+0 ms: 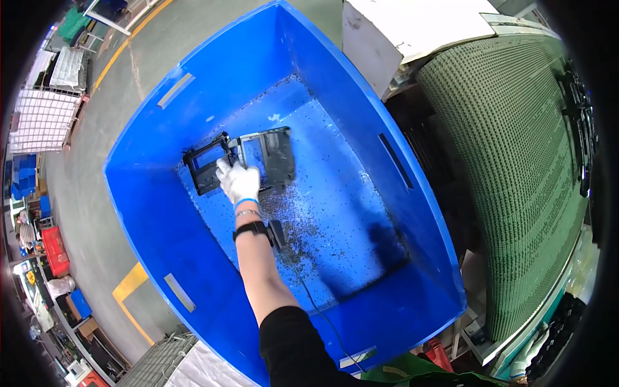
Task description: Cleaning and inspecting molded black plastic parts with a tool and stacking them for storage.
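My left hand (240,183), in a white glove, reaches down into a large blue plastic bin (164,213). Its fingers are curled at the inner edge of a black plastic frame (205,169) with rectangular openings, and seem to grip it; the fingertips are partly hidden. Right beside it lies a second black plastic part (280,158), a dark panel with an opening, on the bin floor. A black strap with a small grey device (276,233) is on the wrist, and a thin cable runs down from it. My right hand is out of view.
Small dark granules (293,226) are scattered over the bin floor. To the right stands a conveyor with a green textured belt (516,174), below a white box-like surface (419,29). Wire-mesh crates (45,116) and a red bin (56,251) stand at the left.
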A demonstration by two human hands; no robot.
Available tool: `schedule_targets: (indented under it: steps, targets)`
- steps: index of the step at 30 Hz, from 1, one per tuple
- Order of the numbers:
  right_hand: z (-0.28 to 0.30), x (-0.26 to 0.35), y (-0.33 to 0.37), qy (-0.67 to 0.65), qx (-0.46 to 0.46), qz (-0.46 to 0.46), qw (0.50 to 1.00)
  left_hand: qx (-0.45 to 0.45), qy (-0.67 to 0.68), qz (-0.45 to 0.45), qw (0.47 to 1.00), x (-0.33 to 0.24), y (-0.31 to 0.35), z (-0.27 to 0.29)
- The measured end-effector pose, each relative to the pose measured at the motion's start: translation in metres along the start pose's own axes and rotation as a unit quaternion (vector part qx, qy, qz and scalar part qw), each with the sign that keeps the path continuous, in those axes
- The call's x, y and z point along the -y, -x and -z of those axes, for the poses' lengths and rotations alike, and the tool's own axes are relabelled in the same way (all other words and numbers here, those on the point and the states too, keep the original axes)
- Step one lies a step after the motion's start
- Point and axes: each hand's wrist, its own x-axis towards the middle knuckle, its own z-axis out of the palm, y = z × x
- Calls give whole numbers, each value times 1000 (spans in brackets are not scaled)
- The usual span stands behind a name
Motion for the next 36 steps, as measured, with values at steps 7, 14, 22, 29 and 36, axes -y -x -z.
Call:
schedule_targets:
  steps: [7, 14, 22, 29, 36]
  targets:
    - [-47, 84, -12, -14, -10, -37, 999, 118, 94, 93, 984, 32, -1, -34]
    - [153, -625, 123, -58, -30, -87, 994, -52, 204, -31, 977, 2, 99, 20]
    - [98, -587, 110, -173, -54, -85, 980, 40, 526, 216, 821, 10, 228, 130]
    - [95, -529, 90, -124, -63, 11, 990, 51, 645, 161, 745, -53, 311, 270]
    - [113, -484, 86, -287, -75, 23, 955, 212, 755, 11, 621, -128, 418, 350]
